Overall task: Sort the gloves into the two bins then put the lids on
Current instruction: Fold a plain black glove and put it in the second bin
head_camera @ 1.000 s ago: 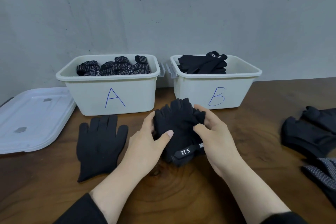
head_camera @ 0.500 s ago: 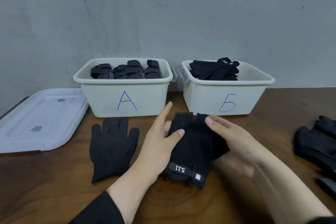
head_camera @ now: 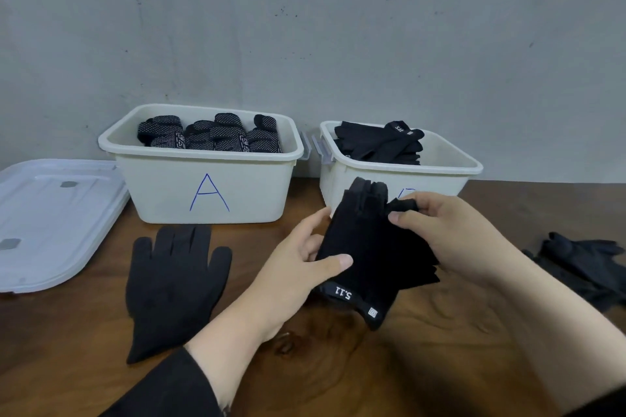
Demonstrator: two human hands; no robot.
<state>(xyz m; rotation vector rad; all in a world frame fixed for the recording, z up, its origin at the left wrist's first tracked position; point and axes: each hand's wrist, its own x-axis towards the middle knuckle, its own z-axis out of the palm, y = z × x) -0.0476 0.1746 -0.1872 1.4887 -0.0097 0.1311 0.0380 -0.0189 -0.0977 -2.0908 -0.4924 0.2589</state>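
Note:
A black fingerless glove (head_camera: 367,247) with a "5.11" wrist tag is held up off the table in front of bin B (head_camera: 450,166). My left hand (head_camera: 298,267) grips its left edge, thumb across the front. My right hand (head_camera: 450,234) pinches its right side near the finger stubs. Bin A (head_camera: 162,179) holds several dotted black gloves (head_camera: 210,134). Bin B holds plain black fingerless gloves (head_camera: 379,142). A plain black full-finger glove (head_camera: 172,284) lies flat on the table in front of bin A.
A stack of white lids (head_camera: 50,220) lies at the left on the wooden table (head_camera: 338,366). More black gloves (head_camera: 582,264) are piled at the right edge. A grey wall stands right behind the bins.
Both hands have lifted the 5.11 glove off the table and carried it up and to the right, toward bin B. The camera view shifted as well.

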